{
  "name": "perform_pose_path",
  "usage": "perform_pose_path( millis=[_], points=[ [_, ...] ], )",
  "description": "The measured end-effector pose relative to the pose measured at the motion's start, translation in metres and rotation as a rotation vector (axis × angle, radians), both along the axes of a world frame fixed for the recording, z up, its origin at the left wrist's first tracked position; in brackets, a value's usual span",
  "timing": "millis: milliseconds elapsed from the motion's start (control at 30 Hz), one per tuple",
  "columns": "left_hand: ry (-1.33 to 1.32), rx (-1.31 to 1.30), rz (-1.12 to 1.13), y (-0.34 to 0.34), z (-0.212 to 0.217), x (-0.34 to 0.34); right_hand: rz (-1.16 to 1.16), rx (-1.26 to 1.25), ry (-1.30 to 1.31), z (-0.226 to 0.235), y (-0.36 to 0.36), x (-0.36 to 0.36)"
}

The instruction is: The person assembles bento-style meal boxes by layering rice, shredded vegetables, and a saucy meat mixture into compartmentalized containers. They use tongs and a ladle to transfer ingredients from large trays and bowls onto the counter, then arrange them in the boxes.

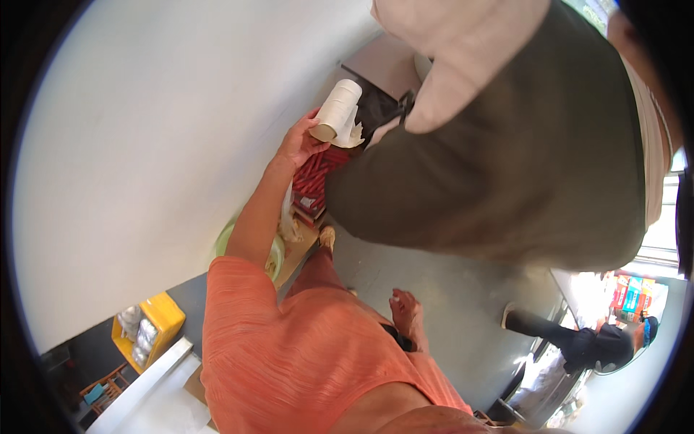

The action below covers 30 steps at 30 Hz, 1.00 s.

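My left hand (303, 141), arm stretched forward, grips a roll of white paper (340, 103) by its lower end. The cardboard core shows at the near end, and a torn loose flap hangs from the roll's right side. My right hand (408, 317) hangs low beside my body, fingers loosely bent and slightly apart, with nothing visible in it. Below the roll, a heap of red stick-like pieces (312, 177) lies partly hidden behind my left hand and another person.
Close on the right, a person in dark olive clothing (499, 166) with pale sleeves fills much of the view. A white wall (159, 145) runs along my left. A light green basin (278, 253) sits by my left arm. Behind are a yellow crate (165, 318) and another person (600, 347).
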<state>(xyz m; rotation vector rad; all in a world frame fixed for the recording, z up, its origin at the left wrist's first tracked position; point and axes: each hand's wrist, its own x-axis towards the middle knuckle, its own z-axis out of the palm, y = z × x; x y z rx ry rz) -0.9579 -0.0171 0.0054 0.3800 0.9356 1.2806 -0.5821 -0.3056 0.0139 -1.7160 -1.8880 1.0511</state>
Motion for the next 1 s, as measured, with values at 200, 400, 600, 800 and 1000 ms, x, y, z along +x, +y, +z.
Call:
perform_pose_path(
  millis=[200, 400, 600, 800, 1000],
  points=[
    [-0.331, -0.08, -0.167, -0.19, 0.048, 0.039, 0.012, 0.171, 0.26, 0.045, 0.02, -0.007],
    [-0.503, 0.16, -0.551, -0.263, 0.067, 0.155, -0.232, -0.351, 1.236, 0.09, 0.001, 0.01],
    [-0.487, 0.166, -0.783, -0.274, 0.063, 0.212, -0.668, -0.134, 1.272, 0.098, -0.026, 0.038],
    [-0.229, 0.119, -0.942, -0.256, 0.064, 0.247, -0.648, 0.156, 0.992, 0.144, -0.059, 0.055],
    [-0.492, -0.076, -0.838, -0.26, 0.051, 0.241, -0.825, 0.322, 0.842, 0.185, -0.115, 0.112]
  ],
)
